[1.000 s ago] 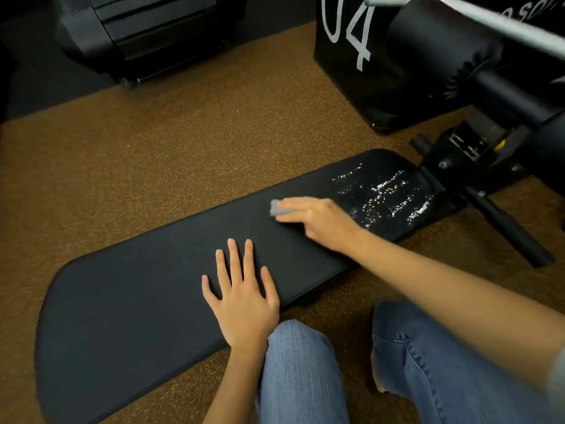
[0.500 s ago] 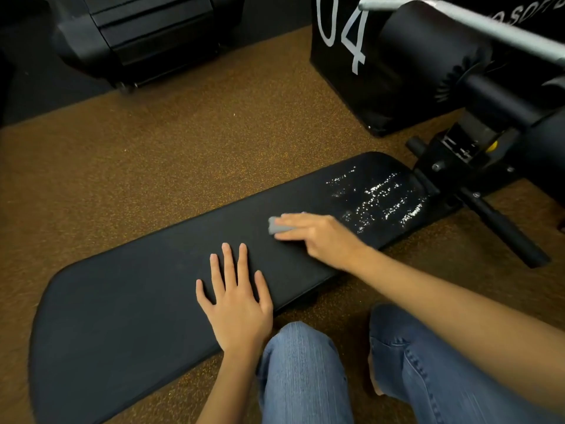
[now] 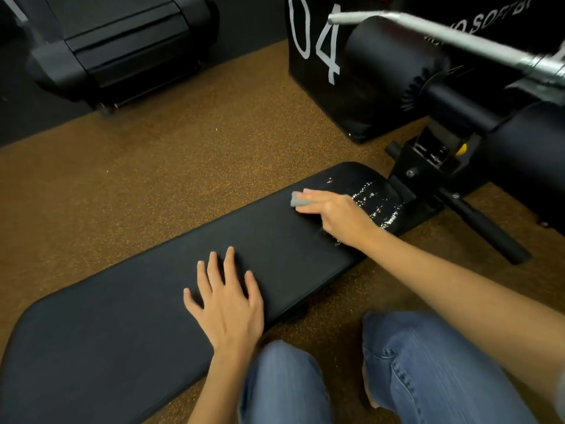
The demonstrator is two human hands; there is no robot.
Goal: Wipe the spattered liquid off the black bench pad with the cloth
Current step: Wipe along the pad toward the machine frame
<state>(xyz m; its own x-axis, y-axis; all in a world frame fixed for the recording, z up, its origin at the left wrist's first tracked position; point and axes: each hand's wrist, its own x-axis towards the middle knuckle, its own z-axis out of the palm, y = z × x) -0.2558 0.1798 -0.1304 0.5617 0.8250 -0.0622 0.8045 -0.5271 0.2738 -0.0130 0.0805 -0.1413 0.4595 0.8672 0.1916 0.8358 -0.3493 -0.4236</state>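
Brown speckled gym floor (image 3: 153, 179), with a long black bench pad (image 3: 122, 316) lying low across it from near left to far right.

Spattered liquid (image 3: 376, 203): shiny droplets on the far right end of the pad, still unwiped.

Cloth (image 3: 298, 200): small, grey, bunched; sits on the pad at the left edge of the wet patch, under the right hand (image 3: 339, 215), whose fingers curl over it and press it down. Judged soft, light and absorbent; best held bunched under the fingertips, as now.

Left hand (image 3: 226, 304): fingers spread, flat on the dry middle of the pad, holding nothing.

Pad surface: looks smooth and firm, probably slick where wet.

Surroundings: black bench frame (image 3: 428, 166) with a handle bar (image 3: 486, 231) touching the pad's right end; a round roller cushion (image 3: 394, 62) and metal bar (image 3: 443, 32) above it; a black box marked 04 (image 3: 315, 56) beyond; dark machine (image 3: 116, 47) far left. Frame and roller crowd the wet end, likely limiting strokes rightward. Blue-jeaned knees (image 3: 428, 377) near.
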